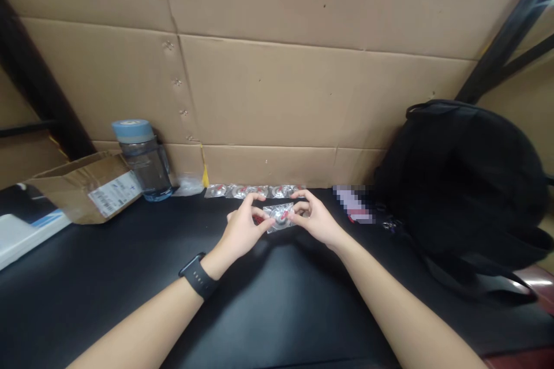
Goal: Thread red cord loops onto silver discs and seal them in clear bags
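Note:
Between my two hands is a small clear plastic packet [278,218] with a round silvery thing and a red mark inside; its exact kind is too small to tell. My left hand [247,226] pinches the packet's left edge between thumb and fingers. At the opposite edge, my right hand [315,219] pinches it the same way. Just behind the hands, a row of several similar packets [242,191] lies along the foot of the cardboard wall. A dark watch [199,275] is on my left wrist.
A blue-lidded water bottle [145,161] and an open cardboard box [82,190] with a label stand at the left. A black backpack [463,184] fills the right side, beside a partly blurred card [355,204]. Behind the black table [277,311] rises a cardboard wall [277,92].

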A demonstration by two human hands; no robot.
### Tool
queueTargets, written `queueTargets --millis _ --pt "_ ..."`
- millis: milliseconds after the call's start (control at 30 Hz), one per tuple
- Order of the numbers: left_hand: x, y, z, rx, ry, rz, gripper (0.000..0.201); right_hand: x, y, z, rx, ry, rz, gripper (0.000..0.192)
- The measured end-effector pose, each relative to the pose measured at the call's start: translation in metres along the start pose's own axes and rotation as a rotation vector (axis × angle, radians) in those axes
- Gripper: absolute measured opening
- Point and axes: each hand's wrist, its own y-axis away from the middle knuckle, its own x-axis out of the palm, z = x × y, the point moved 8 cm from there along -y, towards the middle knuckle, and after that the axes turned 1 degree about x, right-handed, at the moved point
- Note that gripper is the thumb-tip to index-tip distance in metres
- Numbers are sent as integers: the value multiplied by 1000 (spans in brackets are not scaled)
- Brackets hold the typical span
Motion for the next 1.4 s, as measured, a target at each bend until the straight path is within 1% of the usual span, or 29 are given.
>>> queueTargets --millis 100,200,267,300,367,400,467,533,567,633,667,767,867,1033,1133,1233,1300,1367,1400 --pt "-1 -5 10 0 98 -16 49 2 1 4 -9 -18 -8 43" --pt "-2 -10 15 7 167 -15 50 4 1 5 -14 -29 -3 43" --pt "-7 -14 15 19 180 -9 50 4 1 4 -21 -18 -10 43" --pt "-12 -17 16 23 169 -18 49 2 0 4 -27 -4 -22 43" --pt "-31 -24 20 23 89 -76 48 -2 -1 3 -35 35 -57 42" --pt "-44 -27 24 15 18 -122 47 -5 -2 3 -35 55 -72 42" --pt "-73 -34 35 -16 -197 -205 46 -8 -3 3 -31 83 -84 42" --pt "-99 -39 53 -88 -415 -244 42 -9 -4 3 -26 94 -74 41" --pt "-111 -42 63 -124 -479 -260 41 -8 -4 3 -23 100 -68 41" --pt "-126 -46 84 -197 -522 -265 42 -7 -4 3 -18 112 -60 42" --pt "-130 -48 93 -218 -522 -259 44 -6 -4 3 -17 118 -56 42" --pt "-130 -55 112 -239 -488 -223 47 -4 -3 2 -24 125 -36 41" --pt "-121 -60 120 -227 -480 -189 48 -2 -2 3 -34 128 -14 40" --pt "-114 -60 113 -141 -599 -269 43 -3 -1 7 -45 167 -7 40" --pt "-107 -57 108 -126 -695 -272 35 -5 -1 8 -58 225 -12 39" --pt "-106 -53 102 -124 -784 -303 30 -13 -2 10 -70 363 -44 36" --pt "-106 -51 97 -111 -817 -329 30 -23 -1 11 -70 517 -71 30" --pt "-105 -50 94 -93 -828 -321 28 -32 0 10 -65 702 -59 25" --pt "-104 -50 93 -84 -829 -305 27 -36 0 8 -58 786 -37 25"
